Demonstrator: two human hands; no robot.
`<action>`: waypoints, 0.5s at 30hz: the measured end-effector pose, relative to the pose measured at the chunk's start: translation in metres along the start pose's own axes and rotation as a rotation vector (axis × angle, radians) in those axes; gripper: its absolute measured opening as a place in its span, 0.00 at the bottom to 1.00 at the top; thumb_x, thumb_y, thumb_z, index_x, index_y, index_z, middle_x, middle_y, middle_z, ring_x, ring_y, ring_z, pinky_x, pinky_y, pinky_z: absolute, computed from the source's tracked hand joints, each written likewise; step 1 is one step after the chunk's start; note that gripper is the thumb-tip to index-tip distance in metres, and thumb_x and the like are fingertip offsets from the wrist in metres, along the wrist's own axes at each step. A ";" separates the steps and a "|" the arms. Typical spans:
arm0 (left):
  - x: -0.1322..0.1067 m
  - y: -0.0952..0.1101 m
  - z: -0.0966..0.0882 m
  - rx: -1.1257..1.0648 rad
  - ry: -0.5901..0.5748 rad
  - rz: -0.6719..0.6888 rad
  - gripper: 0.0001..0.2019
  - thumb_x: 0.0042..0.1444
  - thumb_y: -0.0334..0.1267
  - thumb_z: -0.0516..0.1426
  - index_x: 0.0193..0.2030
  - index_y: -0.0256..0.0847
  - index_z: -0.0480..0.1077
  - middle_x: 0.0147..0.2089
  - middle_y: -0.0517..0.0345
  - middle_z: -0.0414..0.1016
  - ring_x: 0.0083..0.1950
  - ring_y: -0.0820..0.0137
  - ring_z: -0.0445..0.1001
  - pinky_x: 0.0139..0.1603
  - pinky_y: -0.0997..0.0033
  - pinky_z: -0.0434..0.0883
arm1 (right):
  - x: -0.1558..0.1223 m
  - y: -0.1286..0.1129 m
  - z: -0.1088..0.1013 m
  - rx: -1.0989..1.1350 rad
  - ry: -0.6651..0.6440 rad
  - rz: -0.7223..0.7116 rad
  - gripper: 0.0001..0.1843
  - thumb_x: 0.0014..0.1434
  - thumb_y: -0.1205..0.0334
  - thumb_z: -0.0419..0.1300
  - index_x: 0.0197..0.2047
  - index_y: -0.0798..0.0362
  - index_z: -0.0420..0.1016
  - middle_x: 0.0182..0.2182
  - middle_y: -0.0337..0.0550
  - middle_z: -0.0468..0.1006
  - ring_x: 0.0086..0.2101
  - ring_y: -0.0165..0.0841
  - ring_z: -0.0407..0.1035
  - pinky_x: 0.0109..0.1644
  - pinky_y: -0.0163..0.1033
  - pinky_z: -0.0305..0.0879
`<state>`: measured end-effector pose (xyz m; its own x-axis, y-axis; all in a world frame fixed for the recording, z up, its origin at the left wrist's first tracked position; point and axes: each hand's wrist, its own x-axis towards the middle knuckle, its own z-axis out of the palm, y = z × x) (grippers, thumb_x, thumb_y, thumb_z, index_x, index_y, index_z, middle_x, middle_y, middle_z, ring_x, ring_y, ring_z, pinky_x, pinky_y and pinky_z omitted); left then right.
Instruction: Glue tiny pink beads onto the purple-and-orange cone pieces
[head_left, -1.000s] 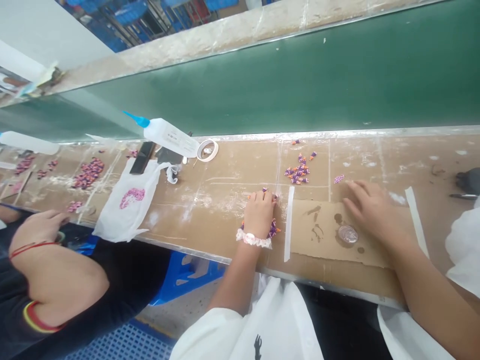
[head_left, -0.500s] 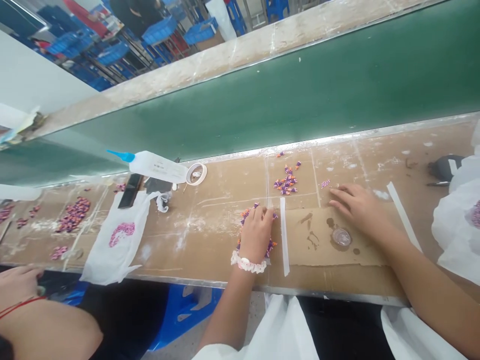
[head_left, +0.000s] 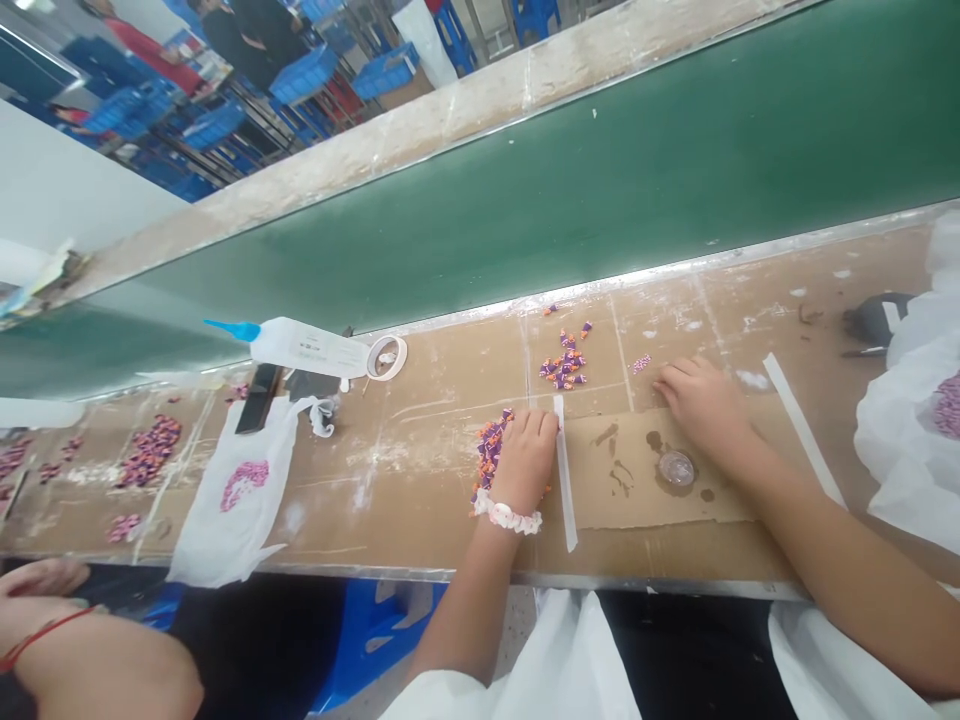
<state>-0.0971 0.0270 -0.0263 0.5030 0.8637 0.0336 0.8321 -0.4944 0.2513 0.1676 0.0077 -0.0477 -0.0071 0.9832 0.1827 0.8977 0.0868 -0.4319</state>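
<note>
My left hand (head_left: 525, 460), with a white frilled scrunchie (head_left: 505, 518) on its wrist, lies palm down on the brown work surface and holds nothing. Its fingertips reach a white paper strip (head_left: 563, 470). A narrow heap of small purple-and-orange pieces (head_left: 489, 450) runs along the hand's left side, touching it. My right hand (head_left: 701, 405) rests on a stained cardboard sheet (head_left: 645, 470), near a small clear round disc (head_left: 677, 468). Above the strip lies a loose cluster of the same pieces (head_left: 564, 368).
A glue bottle with a blue nozzle (head_left: 300, 348) and a tape roll (head_left: 387, 357) stand by the green conveyor belt (head_left: 525, 200). Further left are a white plastic bag (head_left: 240, 500) and more piles. A co-worker's arm (head_left: 97, 680) is at lower left.
My left hand has slid toward the white strip. The pieces once on both sides of it now form a heap along its left side. The right hand has barely moved.
</note>
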 end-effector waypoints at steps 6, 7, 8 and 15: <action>0.019 0.048 0.001 -0.376 0.137 0.038 0.06 0.68 0.34 0.46 0.48 0.40 0.61 0.38 0.55 0.73 0.36 0.74 0.72 0.38 0.74 0.71 | -0.001 -0.005 -0.005 0.172 0.016 0.040 0.12 0.64 0.68 0.48 0.29 0.51 0.64 0.31 0.50 0.72 0.35 0.40 0.66 0.40 0.46 0.64; 0.021 0.057 0.002 -0.575 0.190 0.013 0.06 0.68 0.36 0.47 0.48 0.40 0.60 0.39 0.56 0.72 0.35 0.75 0.72 0.36 0.75 0.70 | -0.004 -0.006 -0.010 0.204 0.020 0.047 0.11 0.64 0.67 0.49 0.29 0.51 0.63 0.31 0.48 0.72 0.34 0.39 0.66 0.39 0.44 0.65; 0.024 0.067 0.003 -0.768 0.222 -0.005 0.06 0.68 0.37 0.47 0.48 0.41 0.61 0.39 0.56 0.72 0.33 0.77 0.70 0.35 0.76 0.69 | -0.007 -0.008 -0.016 0.254 0.016 0.056 0.11 0.66 0.65 0.49 0.31 0.50 0.63 0.30 0.45 0.71 0.32 0.36 0.66 0.37 0.42 0.66; 0.024 0.096 0.004 -1.515 -0.143 -0.149 0.11 0.63 0.45 0.55 0.38 0.38 0.68 0.25 0.64 0.68 0.22 0.81 0.63 0.24 0.79 0.63 | -0.027 -0.030 -0.056 0.969 -0.063 0.169 0.13 0.66 0.53 0.57 0.32 0.50 0.66 0.25 0.34 0.64 0.25 0.26 0.60 0.28 0.33 0.62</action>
<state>-0.0041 0.0003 -0.0052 0.5304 0.8346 -0.1488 -0.0944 0.2326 0.9680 0.1650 -0.0309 0.0098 0.0397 0.9991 0.0166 0.1396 0.0109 -0.9901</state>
